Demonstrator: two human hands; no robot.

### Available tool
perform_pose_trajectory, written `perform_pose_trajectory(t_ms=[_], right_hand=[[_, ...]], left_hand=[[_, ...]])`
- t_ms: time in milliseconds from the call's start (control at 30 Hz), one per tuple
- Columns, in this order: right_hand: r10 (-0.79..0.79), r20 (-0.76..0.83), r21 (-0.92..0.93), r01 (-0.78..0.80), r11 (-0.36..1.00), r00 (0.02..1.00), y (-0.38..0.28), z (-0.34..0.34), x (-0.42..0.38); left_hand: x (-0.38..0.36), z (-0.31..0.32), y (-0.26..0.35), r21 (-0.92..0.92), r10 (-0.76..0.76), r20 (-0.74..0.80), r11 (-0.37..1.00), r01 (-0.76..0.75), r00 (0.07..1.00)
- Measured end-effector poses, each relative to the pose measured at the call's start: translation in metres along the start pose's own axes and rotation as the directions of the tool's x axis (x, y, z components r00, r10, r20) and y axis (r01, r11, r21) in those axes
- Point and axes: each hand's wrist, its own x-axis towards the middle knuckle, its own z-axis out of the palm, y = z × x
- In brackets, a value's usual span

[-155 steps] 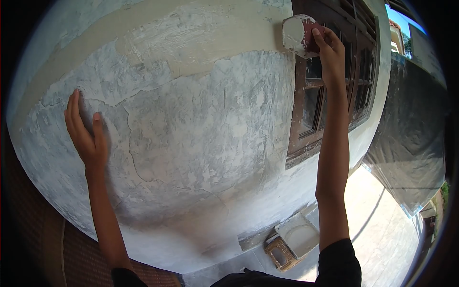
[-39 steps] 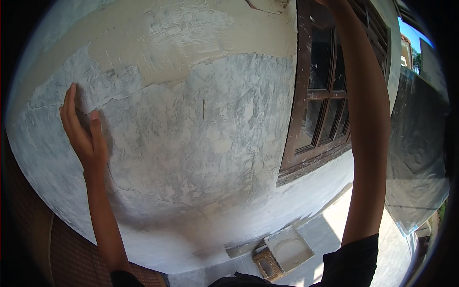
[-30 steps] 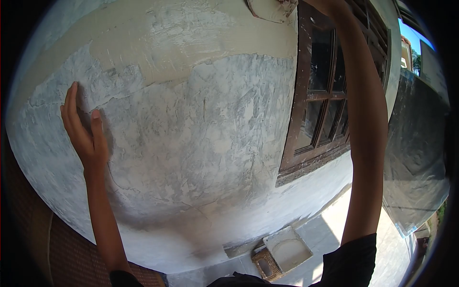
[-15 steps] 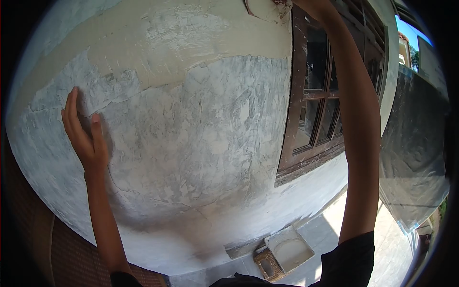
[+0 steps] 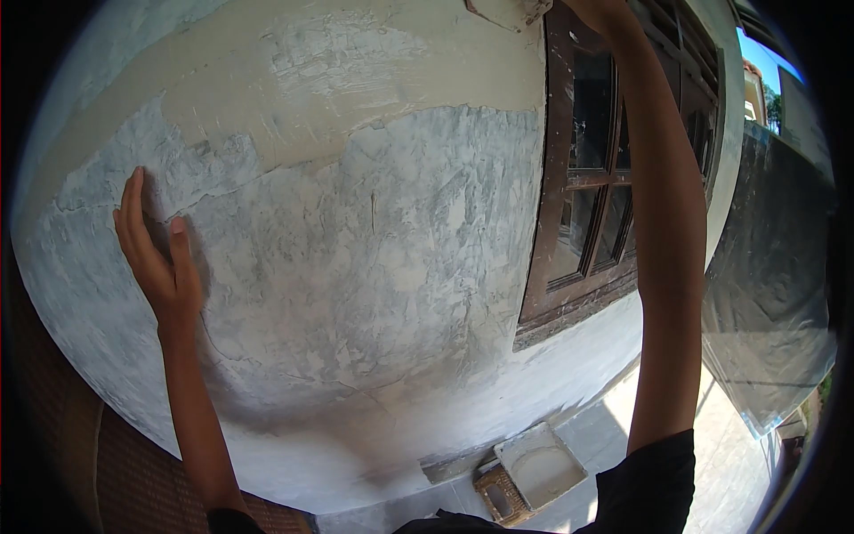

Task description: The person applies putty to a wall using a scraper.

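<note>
On the left part of the patchy grey plaster wall (image 5: 391, 240), my left hand (image 5: 160, 267) is raised with its fingers stretched out and thumb apart, holding nothing. Whether its palm presses on the wall cannot be made out. At the top edge of the view, beside the window frame, my right hand (image 5: 600, 12) is partly cut off. It grips what looks like a plaster-smeared trowel (image 5: 509, 12), whose flat pale face with a brownish edge lies close to the beige upper band of the wall. The trowel's handle and most fingertips are out of sight.
A brown wooden window (image 5: 556, 285) with glass panes is behind my right forearm. Down on the tiled floor, a pale square tray (image 5: 543, 467) rests on a brown woven crate (image 5: 503, 494). Dark sheeting (image 5: 769, 267) hangs at right; a brown woven surface (image 5: 142, 472) lies lower left.
My right hand and the trowel have shifted slightly right and down along the top of the view. My left hand keeps nearly the same place and shape.
</note>
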Motion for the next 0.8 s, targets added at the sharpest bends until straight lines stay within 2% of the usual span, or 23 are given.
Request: perform_pose_trajectory(t_ms=[67,100,200,267,300,367,500,567,600,633,700,767,800], right_hand=[[-0.114,-0.039,0.051,0.116,0.992,0.993,-0.004,-0.008,-0.003],[-0.116,-0.037,0.051,0.118,0.992,0.993,-0.005,-0.006,-0.003],[-0.054,-0.059,0.081,0.059,0.995,0.997,-0.009,0.002,-0.004],[0.022,0.088,0.009,-0.022,1.000,0.996,-0.009,0.006,-0.004],[0.023,0.088,0.007,-0.024,1.000,0.996,-0.006,0.005,-0.003],[0.038,-0.089,-0.045,-0.042,0.998,0.995,0.000,0.003,-0.002],[-0.021,-0.114,-0.031,0.018,0.999,0.993,-0.013,-0.001,-0.008],[-0.029,0.012,0.057,0.029,0.998,0.999,-0.023,0.009,-0.011],[-0.049,0.109,0.157,0.032,0.987,0.993,-0.020,0.013,-0.008],[-0.047,0.106,0.156,0.031,0.987,0.993,-0.022,0.019,-0.006],[-0.002,0.059,-0.073,0.006,0.997,0.998,-0.026,0.028,-0.002],[-0.021,0.089,-0.017,0.022,1.000,0.996,-0.016,0.020,0.004],[-0.017,0.051,-0.008,0.017,1.000,0.999,-0.013,0.015,0.006]], left_hand=[[0.000,0.000,-0.001,0.000,0.007,-0.004,1.000,-0.007,1.000],[0.000,0.000,-0.001,0.001,0.005,-0.006,1.000,-0.005,1.000],[0.001,0.000,0.002,0.023,0.010,-0.002,1.000,-0.010,1.000],[0.000,0.001,0.000,0.004,0.011,-0.014,1.000,-0.011,1.000],[0.000,0.002,0.000,0.002,0.011,-0.014,1.000,-0.011,1.000],[0.001,0.001,0.001,0.008,0.010,-0.014,1.000,-0.010,1.000],[0.001,0.000,0.002,0.009,0.001,-0.009,1.000,-0.001,1.000],[0.002,0.000,0.003,0.011,0.006,-0.001,1.000,-0.006,1.000],[0.002,0.000,0.002,0.010,0.009,-0.001,1.000,-0.009,1.000],[0.001,0.001,0.001,0.010,0.008,-0.003,1.000,-0.008,1.000],[0.001,0.001,0.000,0.008,0.010,-0.009,1.000,-0.010,1.000],[0.000,0.001,-0.001,-0.004,0.005,-0.006,1.000,-0.005,1.000],[0.000,0.000,-0.001,-0.002,0.003,-0.007,1.000,-0.003,1.000]])
